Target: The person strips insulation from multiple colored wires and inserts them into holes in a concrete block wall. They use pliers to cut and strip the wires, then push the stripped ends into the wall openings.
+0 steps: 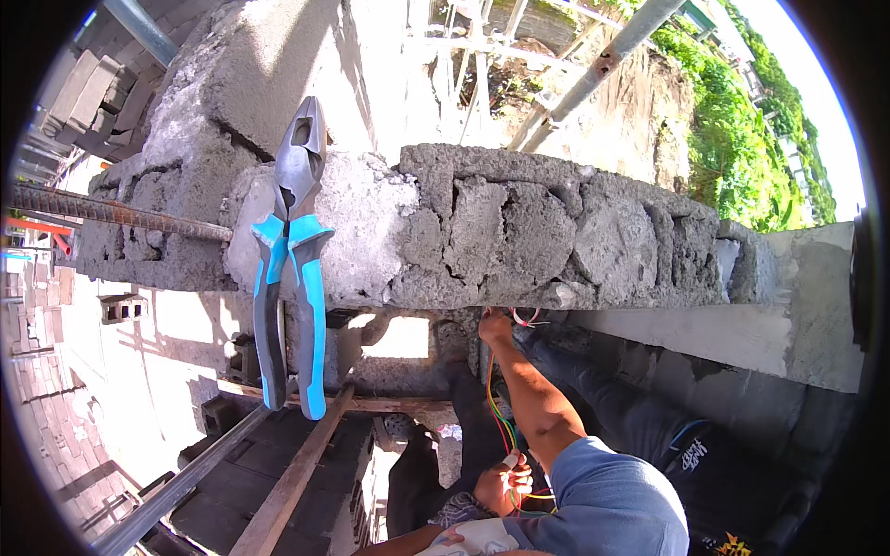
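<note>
Below rough concrete wall (556, 232), both hands gripping coloured wires (502, 422), pliers (292, 250) resting above

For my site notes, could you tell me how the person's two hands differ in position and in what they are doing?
The right hand reaches up under the concrete block wall, at the wire ends; the left hand sits low near the body, gripping the coloured wires lower down. Both are bare and on the same wire bundle.
</note>
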Demonstrator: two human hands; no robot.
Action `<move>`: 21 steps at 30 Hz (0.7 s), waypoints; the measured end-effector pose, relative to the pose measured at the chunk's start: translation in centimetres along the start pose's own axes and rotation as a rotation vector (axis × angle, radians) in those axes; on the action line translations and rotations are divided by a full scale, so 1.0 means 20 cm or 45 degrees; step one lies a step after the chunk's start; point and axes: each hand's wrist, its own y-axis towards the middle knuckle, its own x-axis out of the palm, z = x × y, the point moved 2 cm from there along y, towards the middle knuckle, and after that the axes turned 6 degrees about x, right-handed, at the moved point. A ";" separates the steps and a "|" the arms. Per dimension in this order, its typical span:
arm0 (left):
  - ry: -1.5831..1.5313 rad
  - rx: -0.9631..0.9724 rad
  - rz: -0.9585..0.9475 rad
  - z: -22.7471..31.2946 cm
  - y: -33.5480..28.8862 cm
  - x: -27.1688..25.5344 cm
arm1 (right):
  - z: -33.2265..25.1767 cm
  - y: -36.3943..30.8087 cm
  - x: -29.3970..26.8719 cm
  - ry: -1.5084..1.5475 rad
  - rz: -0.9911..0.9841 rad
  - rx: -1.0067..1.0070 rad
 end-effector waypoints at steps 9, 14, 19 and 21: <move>0.150 0.046 0.197 -0.09 -0.07 0.13 | 0.09 0.00 -0.05 0.158 0.104 -0.218; 0.109 -0.012 -0.154 -0.06 -0.01 0.04 | 0.21 -0.01 0.08 0.830 -0.510 0.441; 0.317 0.070 0.258 -0.02 0.07 -0.13 | 0.29 -0.11 0.07 1.157 -0.424 0.209; 0.388 0.079 0.088 -0.01 0.09 -0.15 | 0.29 -0.15 0.03 1.136 -0.483 0.243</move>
